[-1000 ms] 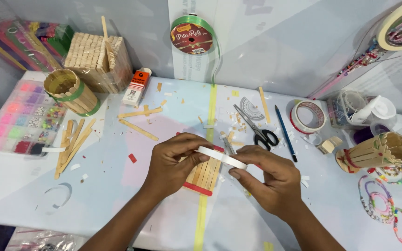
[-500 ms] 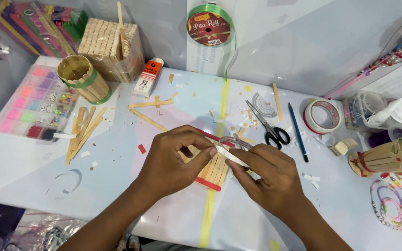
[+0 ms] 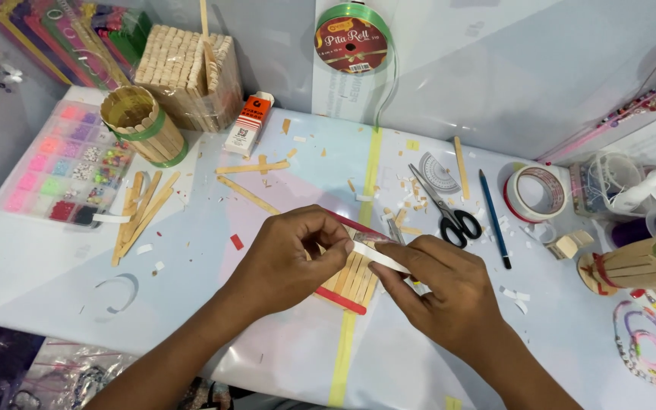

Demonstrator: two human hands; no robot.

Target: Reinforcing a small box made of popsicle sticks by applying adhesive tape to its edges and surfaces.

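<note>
Pale craft table (image 3: pixel 55 281), littered with wood scraps; at its centre lies my flat red-edged panel of wooden sticks (image 3: pixel 352 275); my left hand (image 3: pixel 286 262) and right hand (image 3: pixel 446 285) both pinch a narrow white strip (image 3: pixel 380 257) just above it.

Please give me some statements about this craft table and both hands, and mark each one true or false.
1. Both hands, left hand and right hand, hold a white strip. True.
2. The scissors are in the right hand. False: they lie on the table.
3. The stick panel has red edges. True.
4. The green ribbon spool lies flat by the bead box. False: it stands against the back wall.
</note>
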